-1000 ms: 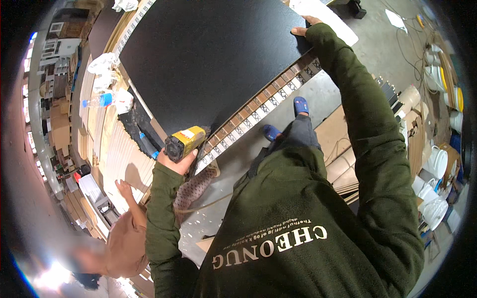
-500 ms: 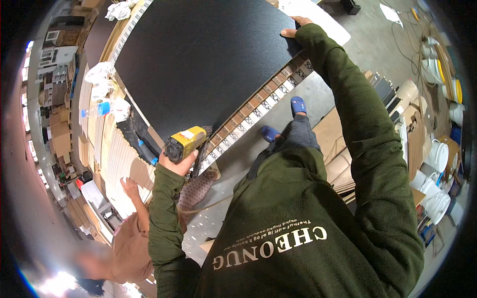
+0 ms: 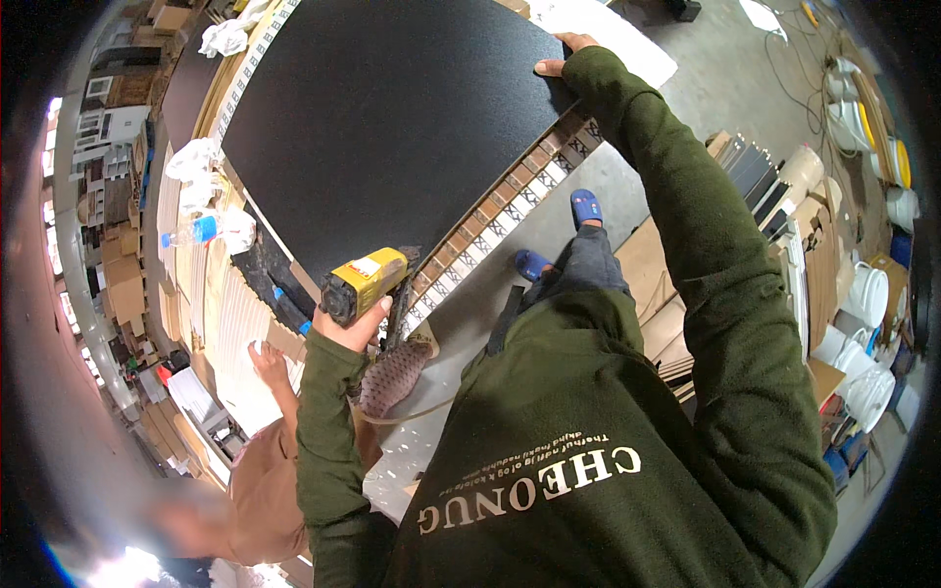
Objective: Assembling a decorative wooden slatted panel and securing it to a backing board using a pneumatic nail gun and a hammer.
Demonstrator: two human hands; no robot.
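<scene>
A large black panel (image 3: 392, 127) lies flat on top of a stack with patterned strips (image 3: 510, 201) along its near right side. At the panel's near corner my left hand (image 3: 355, 331) is closed round a yellow-and-black handheld power tool (image 3: 365, 279). The tool rests on or just over the corner; its underside is hidden. My right hand (image 3: 567, 54) grips the panel's far right edge, thumb on the top face and the other fingers partly hidden over the edge.
Left of the panel are crumpled white plastic (image 3: 196, 162), a bottle with a blue label (image 3: 191, 232) and stacked pale boards (image 3: 230, 314). A co-worker's hand (image 3: 270, 367) is near them. Dark boards (image 3: 750, 167) and white buckets (image 3: 867, 294) stand at right.
The panel and my right hand sit slightly further left in the view. The tool stays at the near corner. The co-worker's hand has shifted slightly.
</scene>
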